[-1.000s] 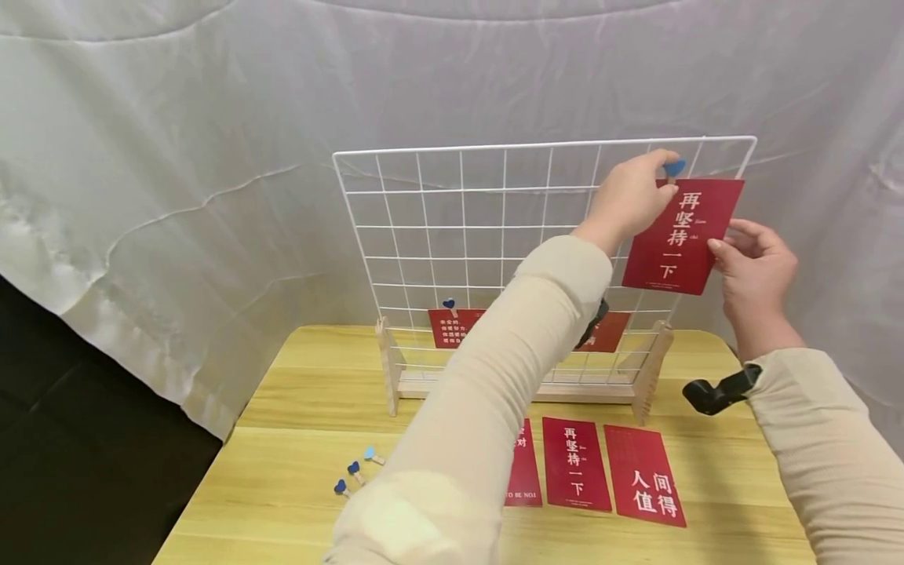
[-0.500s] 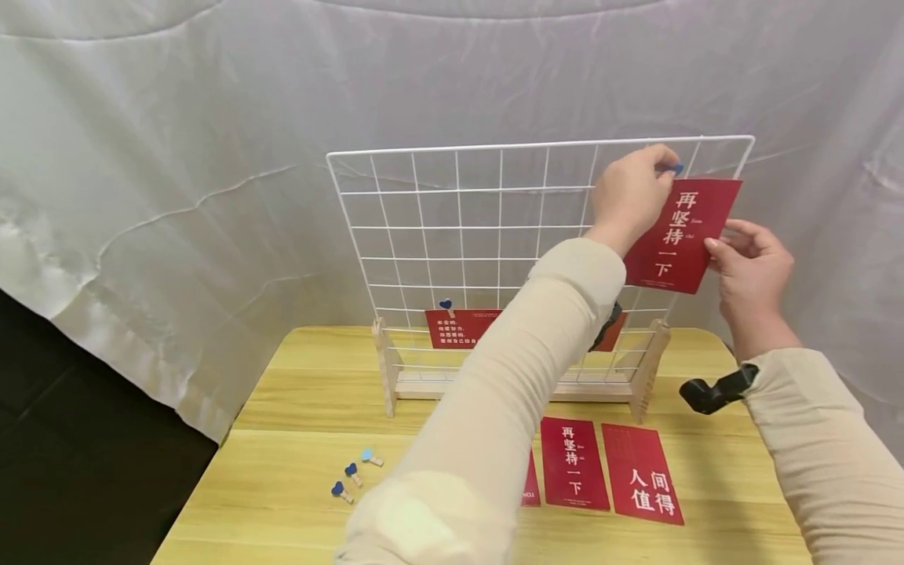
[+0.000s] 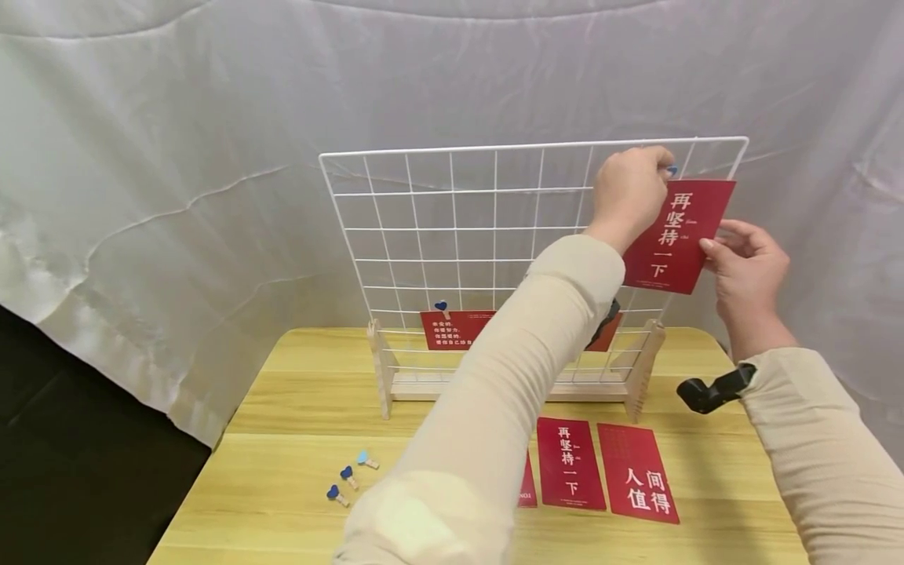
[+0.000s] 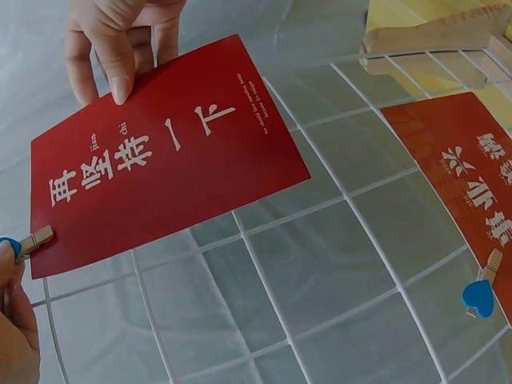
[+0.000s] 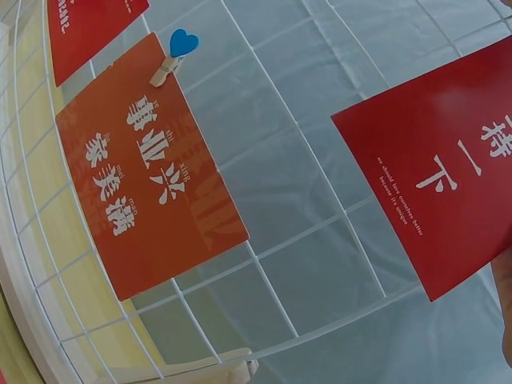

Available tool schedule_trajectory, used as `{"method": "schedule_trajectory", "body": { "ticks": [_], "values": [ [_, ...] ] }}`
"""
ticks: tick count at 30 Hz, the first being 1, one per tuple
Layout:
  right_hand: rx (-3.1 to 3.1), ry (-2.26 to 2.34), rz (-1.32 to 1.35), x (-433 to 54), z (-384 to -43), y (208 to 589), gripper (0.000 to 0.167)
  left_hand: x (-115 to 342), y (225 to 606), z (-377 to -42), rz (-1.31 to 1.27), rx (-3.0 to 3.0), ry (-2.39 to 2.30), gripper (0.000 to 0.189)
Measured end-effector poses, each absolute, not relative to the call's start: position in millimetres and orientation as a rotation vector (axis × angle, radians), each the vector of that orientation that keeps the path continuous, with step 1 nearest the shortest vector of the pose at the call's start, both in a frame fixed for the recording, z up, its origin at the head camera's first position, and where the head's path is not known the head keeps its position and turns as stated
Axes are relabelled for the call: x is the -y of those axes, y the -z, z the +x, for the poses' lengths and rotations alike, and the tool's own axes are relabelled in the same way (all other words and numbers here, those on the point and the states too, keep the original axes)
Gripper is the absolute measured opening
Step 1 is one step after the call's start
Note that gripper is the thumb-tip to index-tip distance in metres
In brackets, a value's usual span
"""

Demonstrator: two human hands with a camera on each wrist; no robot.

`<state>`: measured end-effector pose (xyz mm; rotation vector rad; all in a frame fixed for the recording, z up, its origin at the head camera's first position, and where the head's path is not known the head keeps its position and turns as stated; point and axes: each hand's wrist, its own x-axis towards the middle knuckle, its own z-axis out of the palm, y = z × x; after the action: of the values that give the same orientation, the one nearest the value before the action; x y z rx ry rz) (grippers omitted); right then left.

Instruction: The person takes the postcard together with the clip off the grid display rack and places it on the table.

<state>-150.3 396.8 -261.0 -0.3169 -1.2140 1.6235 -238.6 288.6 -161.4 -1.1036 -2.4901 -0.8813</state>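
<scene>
My left hand pinches a small wooden clothespin with a blue heart at the upper right of the white wire grid. In the left wrist view the clothespin's jaws sit over the corner edge of a red card with white characters. Whether it also grips a wire, I cannot tell. My right hand holds that card by its right edge, thumb in front and fingers behind. Lower on the grid hang another red card and an orange card, the latter under a blue-heart clothespin.
Wooden feet hold the grid up on the wooden table. Several red cards lie before it, among them one at the right; my left arm partly covers another. Three heart clothespins lie at the left. A pale curtain hangs behind.
My left fingers have turned over the clothespin, so less of its blue heart shows. The right hand still holds the card in nearly the same place. The whole view has shifted slightly.
</scene>
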Motion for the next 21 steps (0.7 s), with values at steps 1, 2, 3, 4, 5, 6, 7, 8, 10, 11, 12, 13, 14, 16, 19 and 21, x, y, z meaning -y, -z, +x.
{"method": "schedule_trajectory", "body": {
  "ticks": [1,2,3,4,5,6,7,8,10,11,12,13,14,16,19,21],
  "values": [
    [1.214,-1.623,-0.317,-396.9,-149.7,261.0,0.028,-288.3,161.4,-238.7,-1.111,2.479,0.894,0.021],
    [1.215,-1.622,-0.318,-397.2,-149.2,260.9,0.028,-287.9,161.5,-239.0,-1.120,2.470,0.913,0.021],
    [1.217,-1.623,-0.316,-397.4,-148.5,260.7,0.029,-287.3,161.6,-239.4,-1.130,2.458,0.927,0.021],
    [1.223,-1.622,-0.316,-397.6,-147.9,260.5,0.029,-286.7,161.7,-240.1,-1.140,2.445,0.936,0.020],
    [1.229,-1.624,-0.316,-397.8,-147.2,260.3,0.030,-286.0,162.1,-240.8,-1.149,2.433,0.953,0.020],
    [1.235,-1.625,-0.313,-398.0,-146.6,260.2,0.030,-285.3,162.6,-241.5,-1.158,2.418,0.980,0.020],
    [1.238,-1.629,-0.307,-398.1,-146.1,260.1,0.030,-284.5,163.3,-242.3,-1.166,2.403,1.012,0.020],
    [1.245,-1.634,-0.305,-398.1,-145.6,260.2,0.031,-283.8,164.2,-243.0,-1.171,2.389,1.034,0.020],
    [1.252,-1.644,-0.287,-397.4,-145.4,260.9,0.031,-282.1,165.8,-245.1,-1.168,2.365,1.075,0.019],
    [1.253,-1.651,-0.277,-396.8,-145.4,261.4,0.031,-281.4,166.8,-246.1,-1.163,2.356,1.114,0.019],
    [1.256,-1.657,-0.266,-396.1,-145.3,262.1,0.031,-280.6,167.9,-247.1,-1.157,2.345,1.144,0.019],
    [1.257,-1.664,-0.256,-395.3,-145.4,262.8,0.031,-280.0,169.0,-248.2,-1.152,2.334,1.171,0.019],
    [1.259,-1.667,-0.247,-394.4,-145.6,263.4,0.031,-279.3,169.9,-249.3,-1.145,2.327,1.191,0.019],
    [1.262,-1.670,-0.230,-392.8,-145.9,264.4,0.031,-278.6,171.7,-251.6,-1.132,2.309,1.265,0.018],
    [1.260,-1.676,-0.205,-390.7,-147.3,265.2,0.030,-276.3,172.3,-255.0,-1.112,2.281,1.334,0.016],
    [1.268,-1.679,-0.199,-388.9,-148.2,265.1,0.029,-274.4,171.9,-256.4,-1.100,2.273,1.363,0.015]
  ]
}}
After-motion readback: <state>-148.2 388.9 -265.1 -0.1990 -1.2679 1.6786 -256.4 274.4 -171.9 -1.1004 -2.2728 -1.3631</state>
